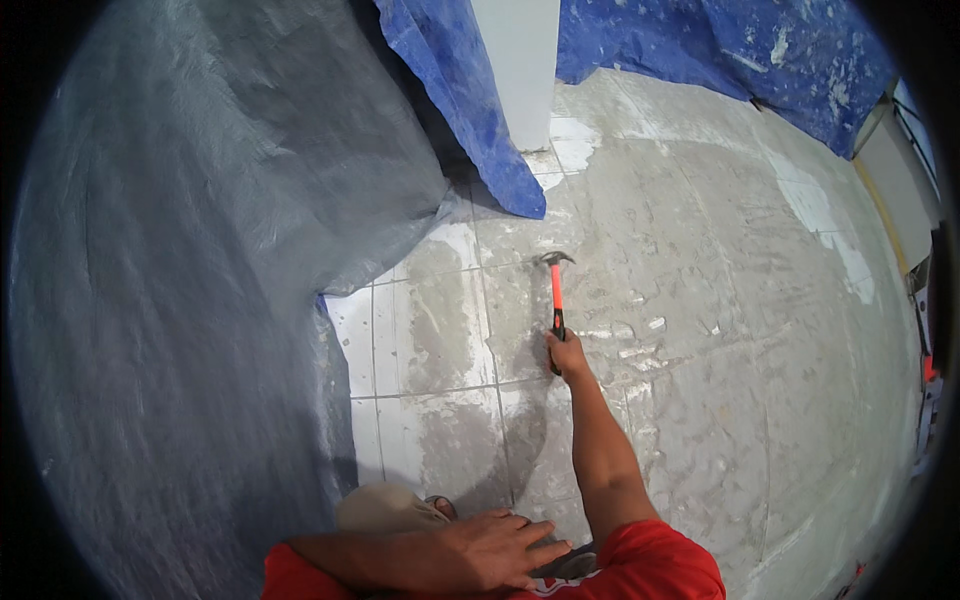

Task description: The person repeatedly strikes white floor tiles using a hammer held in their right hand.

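My right hand is wrapped around the black grip of a claw hammer with a red-orange shaft. The arm reaches forward, and the dark metal head points away from me, over or on the tiled floor. Whether the head touches the tile cannot be told. My left hand rests near my body at the lower edge, fingers spread and holding nothing. Around the hammer the tiles carry a rough grey coating, with ridges and small white chips to its right.
A large grey tarp drapes along the left side. Blue sheeting hangs beside a white pillar, and more paint-spotted blue sheeting lies at the far right. Pale boards stand by the right rim. My foot shows below.
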Motion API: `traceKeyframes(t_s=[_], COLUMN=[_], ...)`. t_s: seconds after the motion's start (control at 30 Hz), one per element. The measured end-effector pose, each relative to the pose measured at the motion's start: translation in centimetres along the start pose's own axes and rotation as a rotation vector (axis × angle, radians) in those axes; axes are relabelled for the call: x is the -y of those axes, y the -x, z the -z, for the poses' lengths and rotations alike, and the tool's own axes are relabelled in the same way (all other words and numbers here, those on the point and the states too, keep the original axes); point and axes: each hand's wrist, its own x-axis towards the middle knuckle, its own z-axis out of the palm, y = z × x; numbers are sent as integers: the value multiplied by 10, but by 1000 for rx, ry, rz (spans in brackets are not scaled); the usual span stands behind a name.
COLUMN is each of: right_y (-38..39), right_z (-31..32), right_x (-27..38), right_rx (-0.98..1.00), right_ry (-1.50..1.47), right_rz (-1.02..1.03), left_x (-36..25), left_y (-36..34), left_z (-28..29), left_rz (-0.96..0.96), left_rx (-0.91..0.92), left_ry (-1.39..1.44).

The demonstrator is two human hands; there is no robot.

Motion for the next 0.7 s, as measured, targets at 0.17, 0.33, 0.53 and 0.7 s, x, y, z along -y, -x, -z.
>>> traceKeyframes(t_s=[0.17,0.33,0.53,0.7], right_y=[44,72,54,-47], right_z=[-19,1,3,89], right_x=[52,184,209,2], right_rx=[-70,-449,-716,-307], right_ry=[-193,-76,-24,663], right_rz=[39,740,889,241], left_x=[-2,2,2,-2], left_y=[5,3,4,-16], left_z=[4,-8,-10,2], left_rz=[-43,-50,-4,-113], left_rx=[-120,-62,-64,-59], left_ry=[19,35,28,22])
